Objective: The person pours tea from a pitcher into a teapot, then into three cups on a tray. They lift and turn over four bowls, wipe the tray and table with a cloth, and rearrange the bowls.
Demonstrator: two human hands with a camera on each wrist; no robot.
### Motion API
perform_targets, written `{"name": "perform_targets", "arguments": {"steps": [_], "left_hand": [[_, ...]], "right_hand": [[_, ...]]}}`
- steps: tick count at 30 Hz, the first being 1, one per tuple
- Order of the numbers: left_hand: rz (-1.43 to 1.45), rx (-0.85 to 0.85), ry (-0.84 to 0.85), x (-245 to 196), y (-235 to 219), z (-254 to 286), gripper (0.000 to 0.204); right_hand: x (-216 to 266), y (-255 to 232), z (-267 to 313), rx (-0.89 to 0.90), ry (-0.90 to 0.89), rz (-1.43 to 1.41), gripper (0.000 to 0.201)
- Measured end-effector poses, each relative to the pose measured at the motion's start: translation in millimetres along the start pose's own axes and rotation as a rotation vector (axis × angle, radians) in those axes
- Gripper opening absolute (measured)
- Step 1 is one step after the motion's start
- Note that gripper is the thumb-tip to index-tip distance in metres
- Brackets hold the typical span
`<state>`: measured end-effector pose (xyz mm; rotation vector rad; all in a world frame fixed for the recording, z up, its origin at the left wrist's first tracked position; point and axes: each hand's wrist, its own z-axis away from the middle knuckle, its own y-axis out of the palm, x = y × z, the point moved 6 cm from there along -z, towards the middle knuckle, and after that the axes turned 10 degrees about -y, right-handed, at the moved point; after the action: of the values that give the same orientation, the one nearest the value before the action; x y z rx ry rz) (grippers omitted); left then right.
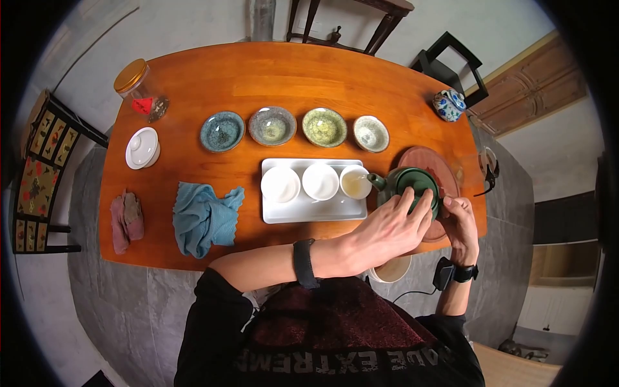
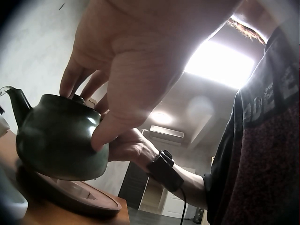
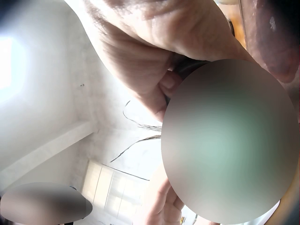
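A dark green teapot is raised above a round brown tray, its spout over a white cup of pale yellow tea. A clear streak of liquid shows at the spout's tip in the left wrist view. My left hand reaches across, fingers on the lid around its knob, thumb against the pot's side. My right hand grips the handle at the right; the handle is mostly hidden. Two more white cups, a left one and a middle one, share the white rectangular tray.
Several glazed bowls, such as a blue one, line up behind the tray. A blue cloth, a pink cloth, a lidded white bowl and a jar stand left. A patterned pot sits back right; a bucket is below the edge.
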<state>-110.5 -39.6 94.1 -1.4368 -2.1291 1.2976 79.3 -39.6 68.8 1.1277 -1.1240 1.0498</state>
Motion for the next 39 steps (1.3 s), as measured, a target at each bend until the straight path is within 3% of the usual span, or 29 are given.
{"name": "perform_targets", "arguments": {"steps": [39], "left_hand": [[-0.070, 0.009, 0.007, 1, -18, -2, 0.054]], "right_hand": [[3, 6, 2, -0.048, -0.010, -0.064, 0.031]]}}
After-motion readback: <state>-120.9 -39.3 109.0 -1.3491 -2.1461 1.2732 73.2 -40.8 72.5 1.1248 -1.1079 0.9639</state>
